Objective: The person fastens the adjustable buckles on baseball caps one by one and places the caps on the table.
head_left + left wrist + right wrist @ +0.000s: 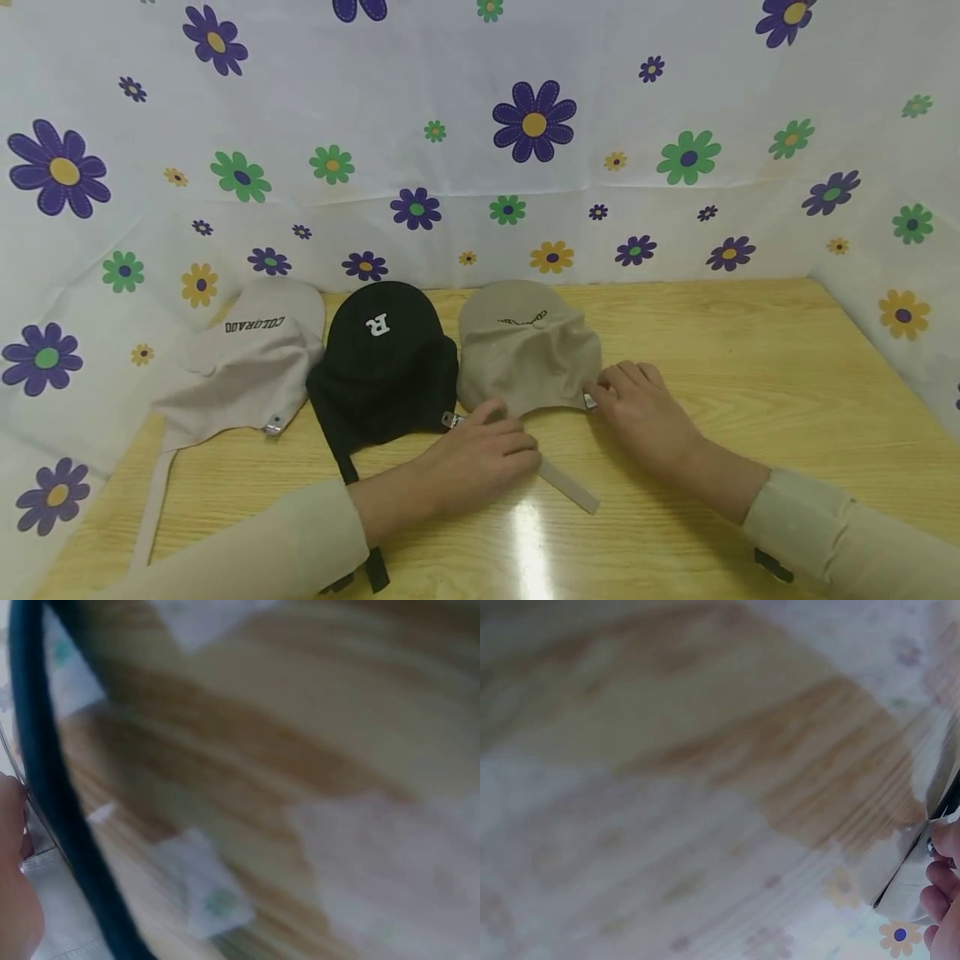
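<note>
A beige cap [525, 358] lies brim away at the right of a row of three. My right hand [648, 421] pinches its lower right edge beside a metal buckle [590, 401]; in the right wrist view that hand [943, 889] has its fingertips at the buckle [931, 846]. At the cap's lower left edge, my left hand [476, 462] curls its fingers over the strap, whose loose end [573, 487] sticks out to the right on the table. The exact grip is hidden under the hand. Only part of the left hand [13, 877] shows in the left wrist view.
A black cap [375, 367] with a white letter lies beside the beige one, its strap running under my left forearm. Further left is a pale cap [258, 358] reading COLORADO, its strap hanging toward the front. A flowered cloth [450, 167] stands behind the wooden table [735, 358].
</note>
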Available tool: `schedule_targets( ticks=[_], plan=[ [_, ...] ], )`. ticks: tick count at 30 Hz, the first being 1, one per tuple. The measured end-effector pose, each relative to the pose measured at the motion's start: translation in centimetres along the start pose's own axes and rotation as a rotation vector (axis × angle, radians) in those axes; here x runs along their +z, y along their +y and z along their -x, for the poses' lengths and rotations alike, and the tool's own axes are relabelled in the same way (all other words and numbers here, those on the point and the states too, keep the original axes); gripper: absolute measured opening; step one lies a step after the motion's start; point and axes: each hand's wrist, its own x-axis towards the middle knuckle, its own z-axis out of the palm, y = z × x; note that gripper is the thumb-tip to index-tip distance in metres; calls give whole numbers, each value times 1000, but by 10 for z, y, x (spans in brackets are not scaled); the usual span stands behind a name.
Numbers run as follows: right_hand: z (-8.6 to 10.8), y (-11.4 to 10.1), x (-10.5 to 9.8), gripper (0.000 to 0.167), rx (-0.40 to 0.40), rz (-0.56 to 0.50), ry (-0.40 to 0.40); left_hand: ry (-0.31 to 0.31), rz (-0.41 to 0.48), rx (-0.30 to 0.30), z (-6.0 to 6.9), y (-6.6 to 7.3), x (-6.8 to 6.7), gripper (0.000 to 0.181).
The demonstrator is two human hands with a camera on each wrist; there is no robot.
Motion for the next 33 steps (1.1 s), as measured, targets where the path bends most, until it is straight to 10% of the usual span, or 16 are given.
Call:
schedule_targets(
  ticks=[10,33],
  plan=[
    [1,1,0,29,-61,-35,66,86,39,161,-3,-2,2,14],
    [-1,1,3,31,-155,-13,80,156,105,124,-3,1,4,12]
  ],
)
